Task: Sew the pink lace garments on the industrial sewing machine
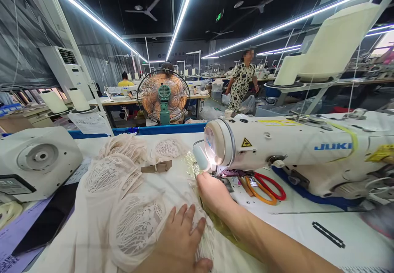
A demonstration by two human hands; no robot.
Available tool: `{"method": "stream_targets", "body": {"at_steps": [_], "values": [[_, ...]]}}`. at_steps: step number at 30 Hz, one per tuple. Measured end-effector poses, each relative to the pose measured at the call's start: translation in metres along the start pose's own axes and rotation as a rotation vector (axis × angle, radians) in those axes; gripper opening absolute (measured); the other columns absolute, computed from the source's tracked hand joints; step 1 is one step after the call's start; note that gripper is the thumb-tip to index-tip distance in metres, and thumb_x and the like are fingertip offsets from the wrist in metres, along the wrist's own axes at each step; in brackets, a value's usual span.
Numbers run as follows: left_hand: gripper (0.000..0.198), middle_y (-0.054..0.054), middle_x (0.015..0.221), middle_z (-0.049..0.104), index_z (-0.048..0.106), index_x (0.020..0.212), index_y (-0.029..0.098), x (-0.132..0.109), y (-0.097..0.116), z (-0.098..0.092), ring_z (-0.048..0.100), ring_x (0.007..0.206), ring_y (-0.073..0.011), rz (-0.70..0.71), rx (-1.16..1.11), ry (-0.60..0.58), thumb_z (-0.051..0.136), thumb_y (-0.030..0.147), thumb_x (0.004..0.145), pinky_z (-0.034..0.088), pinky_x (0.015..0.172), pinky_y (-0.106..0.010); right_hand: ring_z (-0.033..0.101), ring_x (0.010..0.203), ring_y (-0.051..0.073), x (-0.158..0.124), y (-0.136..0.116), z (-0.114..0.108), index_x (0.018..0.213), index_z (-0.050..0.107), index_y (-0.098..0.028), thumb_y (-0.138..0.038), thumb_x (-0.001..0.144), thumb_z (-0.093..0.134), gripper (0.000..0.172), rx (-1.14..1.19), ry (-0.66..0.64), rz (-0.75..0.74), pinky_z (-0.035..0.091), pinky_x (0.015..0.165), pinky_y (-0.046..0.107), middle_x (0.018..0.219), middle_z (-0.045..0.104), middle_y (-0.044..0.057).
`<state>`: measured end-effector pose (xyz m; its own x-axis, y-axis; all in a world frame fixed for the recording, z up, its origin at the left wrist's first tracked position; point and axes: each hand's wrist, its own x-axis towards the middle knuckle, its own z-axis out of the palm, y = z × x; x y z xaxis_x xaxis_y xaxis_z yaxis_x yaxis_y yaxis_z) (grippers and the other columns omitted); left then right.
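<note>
Cream lace fabric [138, 223] with moulded, cup-like lace parts is spread over the sewing table. My left hand [181, 236] lies on it with fingers spread, pressing it flat. Beside the needle area of the white JUKI sewing machine [283, 141], my right hand [214, 193] is curled closed at the fabric's edge; its fingertips are mostly hidden. A shiny, yellowish clear strip [224, 228] runs under my right wrist and up toward the machine head. The machine's lamp lights the spot just above my right hand.
Scissors with red and orange handles [264, 189] lie under the machine arm. A brown cardboard piece [156, 166] rests on the fabric, and a black flat part [328, 235] lies at right. Another machine head [37, 162] stands left. Beyond are a large fan [163, 94] and a walking person [243, 80].
</note>
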<state>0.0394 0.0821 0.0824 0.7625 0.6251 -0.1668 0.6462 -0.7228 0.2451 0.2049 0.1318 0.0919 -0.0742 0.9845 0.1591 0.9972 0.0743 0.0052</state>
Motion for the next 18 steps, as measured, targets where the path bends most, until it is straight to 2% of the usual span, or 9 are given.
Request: {"method": "stream_targets", "body": {"at_steps": [3, 5, 7, 9, 10, 11, 13, 15, 18], "values": [[0.073, -0.021, 0.145, 0.021, 0.034, 0.138, 0.02, 0.0, -0.004, 0.002, 0.019, 0.132, -0.0406, 0.034, 0.038, 0.008, 0.044, 0.062, 0.08, 0.02, 0.103, -0.061, 0.058, 0.074, 0.016, -0.014, 0.005, -0.01, 0.096, 0.057, -0.013, -0.014, 0.088, 0.045, 0.014, 0.062, 0.026, -0.043, 0.043, 0.062, 0.027, 0.095, 0.06, 0.008], [0.073, -0.022, 0.144, 0.024, 0.036, 0.137, 0.017, -0.001, -0.002, -0.003, 0.023, 0.13, -0.0416, 0.029, 0.066, -0.024, 0.047, 0.061, 0.079, 0.023, 0.102, -0.06, 0.057, 0.079, 0.017, -0.033, 0.015, -0.018, 0.097, 0.057, -0.016, -0.015, 0.088, 0.044, 0.016, 0.098, 0.047, -0.099, 0.042, 0.065, 0.026, 0.1, 0.059, 0.007], [0.07, -0.022, 0.142, 0.03, 0.04, 0.135, 0.013, 0.0, 0.003, -0.012, 0.029, 0.128, -0.0404, 0.01, 0.099, -0.034, 0.05, 0.054, 0.079, 0.027, 0.102, -0.057, 0.056, 0.076, 0.018, -0.056, 0.031, -0.023, 0.086, 0.059, -0.018, -0.016, 0.088, 0.04, 0.019, 0.112, 0.053, -0.129, 0.041, 0.064, 0.027, 0.089, 0.061, 0.005], [0.055, -0.019, 0.136, 0.041, 0.048, 0.128, 0.01, 0.006, 0.012, -0.026, 0.039, 0.124, -0.0348, -0.003, 0.128, 0.032, 0.049, 0.04, 0.083, 0.034, 0.102, -0.047, 0.056, 0.072, 0.019, -0.079, 0.053, -0.024, 0.075, 0.058, -0.019, -0.017, 0.088, 0.038, 0.025, 0.119, 0.053, -0.12, 0.041, 0.064, 0.03, 0.077, 0.06, 0.004], [0.044, -0.016, 0.13, 0.049, 0.053, 0.122, 0.011, 0.011, 0.016, -0.033, 0.045, 0.119, -0.0304, -0.005, 0.136, 0.078, 0.046, 0.033, 0.085, 0.038, 0.099, -0.042, 0.056, 0.073, 0.02, -0.089, 0.065, -0.023, 0.075, 0.059, -0.019, -0.018, 0.088, 0.037, 0.026, 0.125, 0.058, -0.104, 0.042, 0.065, 0.032, 0.077, 0.06, 0.004], [0.035, -0.013, 0.122, 0.056, 0.058, 0.114, 0.014, 0.018, 0.02, -0.04, 0.051, 0.111, -0.026, -0.01, 0.142, 0.123, 0.042, 0.026, 0.087, 0.043, 0.095, -0.037, 0.057, 0.076, 0.022, -0.097, 0.077, -0.022, 0.078, 0.06, -0.018, -0.019, 0.088, 0.039, 0.024, 0.133, 0.064, -0.078, 0.043, 0.066, 0.033, 0.08, 0.061, 0.006], [0.031, -0.008, 0.103, 0.063, 0.063, 0.098, 0.018, 0.038, 0.022, -0.052, 0.057, 0.096, -0.0211, -0.04, 0.15, 0.177, 0.034, 0.017, 0.088, 0.048, 0.084, -0.032, 0.058, 0.085, 0.025, -0.108, 0.098, -0.018, 0.086, 0.062, -0.018, -0.021, 0.087, 0.044, 0.019, 0.145, 0.063, -0.014, 0.045, 0.071, 0.036, 0.09, 0.063, 0.009], [0.031, -0.009, 0.095, 0.063, 0.064, 0.091, 0.018, 0.064, 0.019, -0.061, 0.057, 0.092, -0.0223, -0.084, 0.16, 0.21, 0.033, 0.013, 0.087, 0.048, 0.079, -0.034, 0.057, 0.094, 0.027, -0.113, 0.111, -0.015, 0.094, 0.063, -0.017, -0.023, 0.085, 0.05, 0.017, 0.16, 0.034, 0.028, 0.045, 0.079, 0.04, 0.1, 0.063, 0.011], [0.025, -0.009, 0.093, 0.064, 0.064, 0.092, 0.018, 0.101, 0.01, -0.067, 0.057, 0.095, -0.025, -0.091, 0.161, 0.231, 0.04, 0.016, 0.085, 0.047, 0.08, -0.037, 0.055, 0.099, 0.027, -0.112, 0.116, -0.011, 0.098, 0.062, -0.017, -0.021, 0.084, 0.052, 0.018, 0.196, -0.044, 0.028, 0.044, 0.085, 0.042, 0.105, 0.062, 0.011]]}}
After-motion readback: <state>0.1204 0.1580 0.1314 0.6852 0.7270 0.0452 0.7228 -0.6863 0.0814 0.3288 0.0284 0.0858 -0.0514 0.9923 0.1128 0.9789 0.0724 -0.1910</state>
